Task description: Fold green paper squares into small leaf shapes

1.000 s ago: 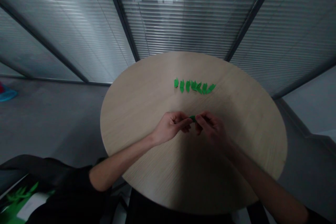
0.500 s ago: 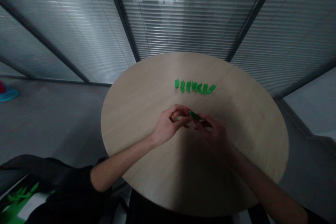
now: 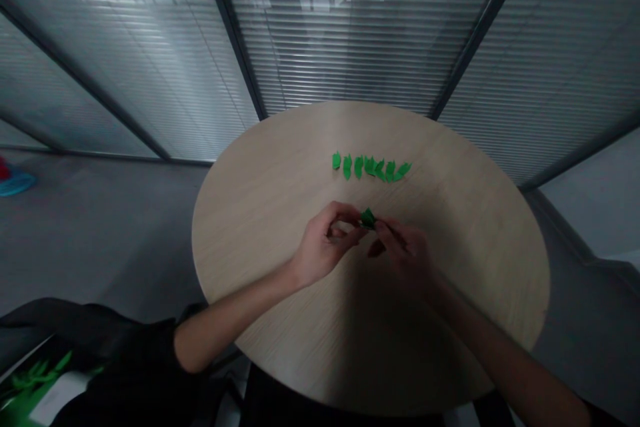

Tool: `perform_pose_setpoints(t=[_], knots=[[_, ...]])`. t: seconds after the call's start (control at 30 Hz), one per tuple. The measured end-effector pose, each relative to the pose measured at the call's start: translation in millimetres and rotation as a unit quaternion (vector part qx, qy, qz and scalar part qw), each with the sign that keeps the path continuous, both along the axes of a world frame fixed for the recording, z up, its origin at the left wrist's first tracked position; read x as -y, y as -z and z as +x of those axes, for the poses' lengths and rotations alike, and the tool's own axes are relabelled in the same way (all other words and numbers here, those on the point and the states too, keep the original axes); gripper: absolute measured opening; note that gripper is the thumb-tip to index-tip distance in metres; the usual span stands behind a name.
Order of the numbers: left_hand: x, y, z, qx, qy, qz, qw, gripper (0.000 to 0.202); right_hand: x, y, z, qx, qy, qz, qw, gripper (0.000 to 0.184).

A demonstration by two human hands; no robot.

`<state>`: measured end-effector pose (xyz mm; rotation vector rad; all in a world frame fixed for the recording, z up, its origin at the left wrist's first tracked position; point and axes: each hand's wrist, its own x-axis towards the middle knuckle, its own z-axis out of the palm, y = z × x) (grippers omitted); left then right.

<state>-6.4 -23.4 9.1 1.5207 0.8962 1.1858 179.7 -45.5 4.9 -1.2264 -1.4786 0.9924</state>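
Observation:
A small dark green leaf-like piece (image 3: 368, 218) is held above the round wooden table, pinched from both sides. My left hand (image 3: 325, 240) has its thumb and forefinger closed on the left edge of it. On the right edge, the thumb and fingers of my right hand (image 3: 407, 253) are closed. Beyond the hands, several bright green leaf-like pieces (image 3: 359, 167) lie in a row; those on the right touch or overlap one another. Whether they are paper or real leaves I cannot tell.
The round table (image 3: 250, 193) has a pale wood top. Behind it stand glass partitions with blinds (image 3: 345, 60). At the lower left, green stalk-like things (image 3: 43, 373) lie beside a white item (image 3: 60, 397). A blue and red object (image 3: 15, 180) is on the floor at far left.
The green piece has been turned, from a narrow edge-on look to a broader face. My right fingers have shifted their grip slightly; the row of pieces is unchanged.

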Motion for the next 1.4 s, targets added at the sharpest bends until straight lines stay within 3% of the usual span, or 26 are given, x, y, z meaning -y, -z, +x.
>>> perform_pose_setpoints(t=[0.17, 0.37, 0.57, 0.77, 1.17, 1.4], knots=[[3.3, -1.7, -1.1, -0.027, 0.006, 0.025, 0.999, 0.026, -3.2, -3.8, -1.5, -0.066, 0.002, -0.035, 0.997, 0.045], [2.3, 3.3, -3.3, -0.003, 0.039, 0.031, 0.999, 0.026, -1.7, -5.6, -4.3, -0.083, -0.001, -0.024, 0.996, 0.041], [0.3, -2.5, -1.9, -0.006, 0.005, 0.005, 1.000, 0.014, 0.0, -4.5, -6.5, -0.076, -0.022, -0.028, 0.996, 0.044], [-0.7, -2.3, -1.2, -0.003, 0.002, -0.022, 1.000, 0.019, 0.2, -7.7, -6.6, -0.078, -0.036, -0.041, 0.995, 0.044], [-2.1, -2.5, -3.1, -0.024, 0.043, -0.060, 0.997, 0.026, -2.3, -1.8, -4.5, -0.137, -0.030, -0.084, 0.986, 0.042], [-4.8, -5.5, -1.6, -0.014, 0.056, -0.088, 0.994, 0.031, -0.5, -4.2, -4.3, -0.144, -0.048, -0.083, 0.985, 0.054]])
